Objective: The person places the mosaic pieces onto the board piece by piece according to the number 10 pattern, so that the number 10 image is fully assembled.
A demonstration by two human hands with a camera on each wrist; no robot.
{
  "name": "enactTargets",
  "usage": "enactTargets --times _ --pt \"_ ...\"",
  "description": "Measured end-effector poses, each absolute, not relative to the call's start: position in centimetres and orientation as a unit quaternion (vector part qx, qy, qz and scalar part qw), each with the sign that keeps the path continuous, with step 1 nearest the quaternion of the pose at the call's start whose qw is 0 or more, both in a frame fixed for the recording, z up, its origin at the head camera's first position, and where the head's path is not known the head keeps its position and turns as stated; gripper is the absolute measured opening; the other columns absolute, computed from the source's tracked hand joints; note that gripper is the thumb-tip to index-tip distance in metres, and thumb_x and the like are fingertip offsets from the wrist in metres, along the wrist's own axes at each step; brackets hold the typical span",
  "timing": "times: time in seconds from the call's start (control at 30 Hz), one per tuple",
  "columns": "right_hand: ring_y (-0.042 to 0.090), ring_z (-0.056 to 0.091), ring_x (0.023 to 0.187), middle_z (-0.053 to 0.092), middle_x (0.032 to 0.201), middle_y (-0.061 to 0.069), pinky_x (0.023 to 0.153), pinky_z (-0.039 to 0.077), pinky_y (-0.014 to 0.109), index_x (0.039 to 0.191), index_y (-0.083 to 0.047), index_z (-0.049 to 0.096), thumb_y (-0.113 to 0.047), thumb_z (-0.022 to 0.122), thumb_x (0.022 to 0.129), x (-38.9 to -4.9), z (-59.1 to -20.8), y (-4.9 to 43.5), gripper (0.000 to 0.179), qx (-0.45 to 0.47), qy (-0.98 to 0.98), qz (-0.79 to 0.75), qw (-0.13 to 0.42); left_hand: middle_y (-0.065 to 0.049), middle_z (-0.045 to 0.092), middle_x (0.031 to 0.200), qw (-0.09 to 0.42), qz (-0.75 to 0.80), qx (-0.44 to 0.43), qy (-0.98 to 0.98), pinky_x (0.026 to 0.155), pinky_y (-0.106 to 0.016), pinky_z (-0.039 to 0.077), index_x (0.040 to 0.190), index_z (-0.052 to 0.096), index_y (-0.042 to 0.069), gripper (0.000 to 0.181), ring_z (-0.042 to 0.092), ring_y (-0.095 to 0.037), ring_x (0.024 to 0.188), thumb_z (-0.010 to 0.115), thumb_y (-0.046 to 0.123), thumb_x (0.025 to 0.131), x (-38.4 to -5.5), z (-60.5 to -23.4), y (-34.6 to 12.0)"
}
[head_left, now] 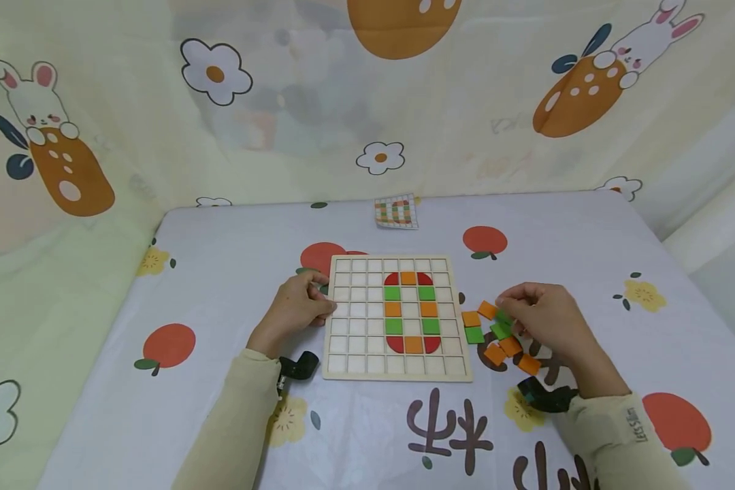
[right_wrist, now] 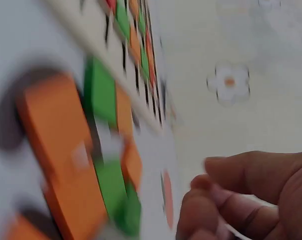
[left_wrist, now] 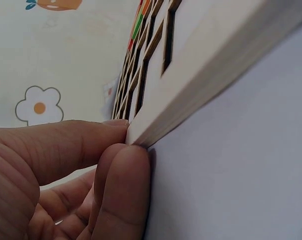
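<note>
Left hand (head_left: 294, 304) pinches the board (head_left: 398, 376) — whether right hand (head_left: 546, 318), near tiles (head_left: 510, 346), grips, I cannot tell.

Curtained-off tabletop nook: rabbit-print drapes (head_left: 300, 136), fruit-print tablecloth (head_left: 233, 272).

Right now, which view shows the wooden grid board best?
Head: nearly the whole wooden grid board shows from above. The left wrist view catches only part, steeply angled; the right wrist view, just a slanted, slightly blurred portion.

The left sleeve (head_left: 229, 422) and right sleeve (head_left: 615, 442) are pale beige, the right with dark lettering (head_left: 637, 425); black cameras (head_left: 546, 396) at the wrists.
</note>
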State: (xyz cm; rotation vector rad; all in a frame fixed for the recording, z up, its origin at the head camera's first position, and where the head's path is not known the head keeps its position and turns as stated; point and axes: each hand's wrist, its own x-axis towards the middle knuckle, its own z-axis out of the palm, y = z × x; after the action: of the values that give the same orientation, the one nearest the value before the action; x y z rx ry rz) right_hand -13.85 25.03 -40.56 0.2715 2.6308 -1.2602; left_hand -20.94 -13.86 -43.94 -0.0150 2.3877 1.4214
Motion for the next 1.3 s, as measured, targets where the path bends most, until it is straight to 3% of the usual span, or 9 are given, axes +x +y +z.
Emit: enactTargets --times 0.2,0.4,0.53,0.7,0.97,1.13,1.3 --pt "0.023 0.058 0.069 0.066 0.087 0.011 0.057 0.053 0.032 0.122 0.003 0.069 -0.021 0.068 0.101 -14.6 -41.4 27.1 0.033 0.092 0.909 -0.389 0.116 -0.012 0.061 0.094 0.174 0.505 -0.004 0.846 0.063 -0.027 0.06 0.134 0.058 0.001 0.046 0.068 -0.016 0.068 0.078 0.005 0.092 -20.7 -43.7 -13.8" --pt "0.026 0.06 0.084 0.07 0.098 0.013 0.065 0.052 0.032 0.121 0.0 0.072 -0.028 0.075 0.093 -15.6 -41.8 26.0 0.04 0.073 0.927 -0.338 0.144 -0.011 0.061 0.092 0.168 0.501 -0.004 0.849 0.062 -0.027 0.06 0.132 0.059 0.001 0.044 0.069 -0.016 0.066 0.077 0.006 0.092 -20.8 -43.9 -13.9" --pt "0.028 0.058 0.085 0.065 0.097 0.014 0.063 0.051 0.032 0.116 -0.002 0.073 -0.03 0.077 0.091 -16.1 -41.7 25.0 0.037 0.08 0.936 -0.303 0.157 -0.011 0.061 0.089 0.168 0.502 -0.001 0.848 0.062 -0.027 0.06 0.132 0.06 0.001 0.044 0.07 -0.015 0.064 0.077 0.007 0.092 -20.8 -43.9 -13.9" --pt "0.027 0.059 0.082 0.065 0.096 0.015 0.058 0.052 0.033 0.108 -0.004 0.07 -0.027 0.078 0.091 -16.2 -41.4 24.4 0.03 0.089 0.938 -0.296 0.154 -0.01 0.06 0.087 0.165 0.503 -0.001 0.848 0.062 -0.027 0.06 0.132 0.061 0.0 0.045 0.069 -0.015 0.063 0.078 0.006 0.091 -20.8 -43.8 -13.8" --pt "0.025 0.06 0.08 0.069 0.089 0.01 0.062 0.051 0.031 0.1 -0.004 0.072 -0.019 0.078 0.091 -15.9 -41.0 24.1 0.019 0.066 0.941 -0.315 0.106 -0.01 0.058 0.085 0.166 0.508 0.007 0.845 0.061 -0.028 0.061 0.131 0.061 0.0 0.044 0.068 -0.015 0.061 0.079 0.005 0.09 -20.8 -43.7 -13.8" --pt "0.027 0.06 0.087 0.071 0.097 0.013 0.067 0.053 0.03 0.105 -0.003 0.074 -0.017 0.073 0.094 -16.5 -40.1 23.8 0.018 0.068 0.93 -0.352 0.084 -0.01 0.058 0.085 0.175 0.517 0.01 0.838 0.062 -0.03 0.062 0.13 0.061 0.001 0.045 0.069 -0.016 0.061 0.079 0.003 0.089 -20.8 -43.9 -13.8" --pt "0.029 0.065 0.086 0.073 0.106 0.017 0.071 0.059 0.029 0.114 0.001 0.071 -0.015 0.068 0.099 -18.3 -39.5 22.0 0.022 0.049 0.892 -0.434 0.118 -0.011 0.06 0.084 0.173 0.518 0.009 0.838 0.061 -0.031 0.062 0.129 0.061 0.001 0.045 0.069 -0.017 0.06 0.08 0.004 0.089 -20.8 -44.0 -13.8"
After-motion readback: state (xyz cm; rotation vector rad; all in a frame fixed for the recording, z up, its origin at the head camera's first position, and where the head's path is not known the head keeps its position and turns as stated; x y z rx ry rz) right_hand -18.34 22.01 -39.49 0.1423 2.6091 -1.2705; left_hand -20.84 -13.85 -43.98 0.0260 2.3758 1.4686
